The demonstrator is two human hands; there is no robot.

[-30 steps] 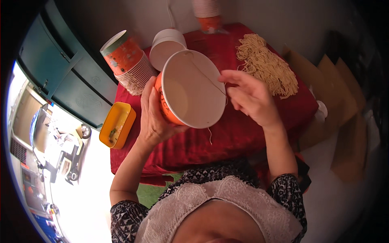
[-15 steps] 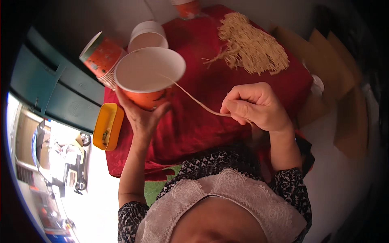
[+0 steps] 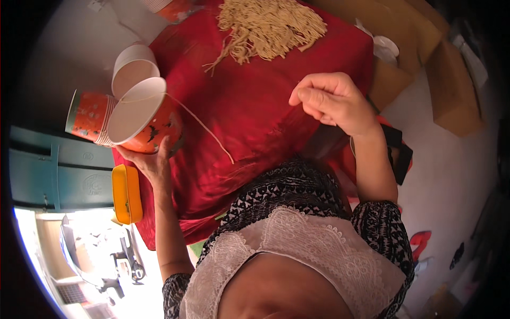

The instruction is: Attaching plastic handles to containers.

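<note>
At nine o'clock, left hand (image 3: 150, 165) grips the orange paper cup (image 3: 143, 117); keep it steady, its pale string (image 3: 199, 125) untangled. Right hand (image 3: 332, 101) curls loosely closed, apparently empty.

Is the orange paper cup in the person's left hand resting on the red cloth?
No: the left hand holds the orange paper cup tilted off the edge of the red cloth.

We have swung our left hand (image 3: 151, 165) and its orange paper cup (image 3: 143, 122) leftward, beside the stack; our right hand (image 3: 332, 101) released the cream string (image 3: 199, 125).
</note>
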